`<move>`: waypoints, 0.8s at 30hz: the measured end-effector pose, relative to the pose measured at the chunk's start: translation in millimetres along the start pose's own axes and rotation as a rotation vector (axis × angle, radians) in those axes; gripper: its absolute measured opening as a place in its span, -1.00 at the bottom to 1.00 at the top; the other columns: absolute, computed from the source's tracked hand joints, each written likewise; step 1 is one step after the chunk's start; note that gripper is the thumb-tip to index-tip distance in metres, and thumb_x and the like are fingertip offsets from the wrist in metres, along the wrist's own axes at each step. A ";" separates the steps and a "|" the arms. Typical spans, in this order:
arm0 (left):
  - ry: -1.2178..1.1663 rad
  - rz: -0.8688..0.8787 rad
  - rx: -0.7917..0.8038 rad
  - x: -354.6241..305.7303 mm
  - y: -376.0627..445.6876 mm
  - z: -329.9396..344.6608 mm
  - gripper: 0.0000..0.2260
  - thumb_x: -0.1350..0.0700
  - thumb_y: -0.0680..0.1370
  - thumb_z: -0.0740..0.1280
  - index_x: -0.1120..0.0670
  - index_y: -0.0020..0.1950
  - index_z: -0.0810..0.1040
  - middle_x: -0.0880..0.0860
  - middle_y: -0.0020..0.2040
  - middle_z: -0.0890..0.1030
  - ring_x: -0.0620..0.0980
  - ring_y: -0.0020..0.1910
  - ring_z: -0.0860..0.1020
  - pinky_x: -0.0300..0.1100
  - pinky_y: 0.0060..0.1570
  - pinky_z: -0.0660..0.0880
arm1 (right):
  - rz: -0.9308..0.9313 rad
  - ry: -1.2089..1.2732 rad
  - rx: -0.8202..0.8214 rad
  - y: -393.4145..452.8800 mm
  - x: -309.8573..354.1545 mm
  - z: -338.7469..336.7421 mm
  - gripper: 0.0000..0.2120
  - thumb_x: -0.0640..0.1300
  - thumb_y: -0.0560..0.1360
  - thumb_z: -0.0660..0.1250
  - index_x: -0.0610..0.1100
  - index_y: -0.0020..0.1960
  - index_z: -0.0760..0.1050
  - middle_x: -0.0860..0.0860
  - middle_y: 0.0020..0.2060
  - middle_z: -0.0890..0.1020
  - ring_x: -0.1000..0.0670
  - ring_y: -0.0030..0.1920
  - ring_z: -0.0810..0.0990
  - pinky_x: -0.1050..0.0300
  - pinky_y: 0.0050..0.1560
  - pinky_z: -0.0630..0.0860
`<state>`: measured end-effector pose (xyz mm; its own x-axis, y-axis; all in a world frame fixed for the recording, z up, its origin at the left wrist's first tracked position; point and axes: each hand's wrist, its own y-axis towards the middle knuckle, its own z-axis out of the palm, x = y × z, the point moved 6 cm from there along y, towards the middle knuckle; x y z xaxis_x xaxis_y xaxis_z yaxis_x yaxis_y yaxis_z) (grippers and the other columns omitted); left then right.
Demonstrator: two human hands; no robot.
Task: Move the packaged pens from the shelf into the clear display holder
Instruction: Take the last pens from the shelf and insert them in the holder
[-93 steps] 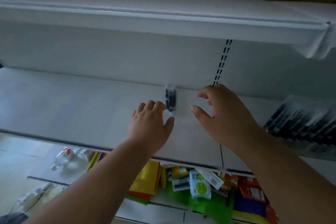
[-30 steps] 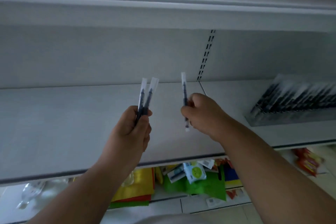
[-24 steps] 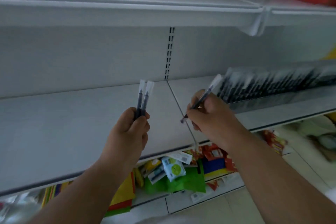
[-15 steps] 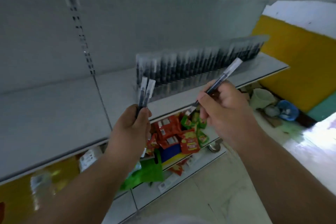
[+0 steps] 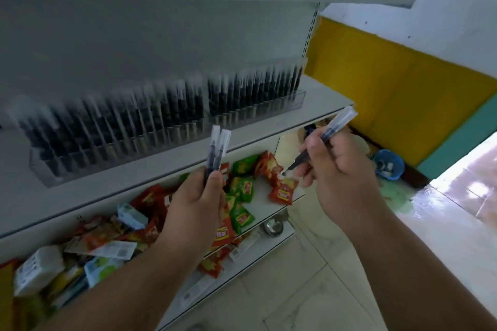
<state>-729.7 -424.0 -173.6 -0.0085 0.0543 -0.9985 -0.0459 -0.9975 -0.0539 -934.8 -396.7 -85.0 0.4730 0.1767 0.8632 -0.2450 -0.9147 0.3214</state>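
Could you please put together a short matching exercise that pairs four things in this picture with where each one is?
Things:
1. two pens
2. single pen
3. clear holder
4. snack packets

Places:
A. on the lower shelf
B. on the upper shelf, full of pens
C. upright in the left hand
D. slanted in the right hand

Pairs: 1-C, 2-D, 3-B, 4-A

Your left hand [image 5: 197, 207] gripping two packaged pens [image 5: 216, 152] upright, fingers curled. Your right hand [image 5: 340, 169] pinching one packaged pen [image 5: 326, 136] tilted, forearms extended forward.
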 end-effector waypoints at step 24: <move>-0.016 0.008 -0.002 -8.0 161.7 105.7 -0.76 0.11 0.67 0.15 0.21 -0.12 0.43 0.09 -0.38 0.25 -0.08 -0.50 0.18 -0.21 -0.50 0.17 | -0.220 -0.342 -0.053 258.1 -74.1 -32.5 -0.89 -0.07 0.58 0.32 -0.08 -0.09 0.47 0.00 -0.21 0.65 -0.01 -0.19 0.63 0.03 -0.19 0.55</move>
<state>-842.6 -581.0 -173.2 -0.0250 0.0474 -0.9986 -0.0434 -0.9980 -0.0463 -1060.6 -634.0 -53.3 0.7707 0.2267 0.5955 -0.1457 -0.8470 0.5112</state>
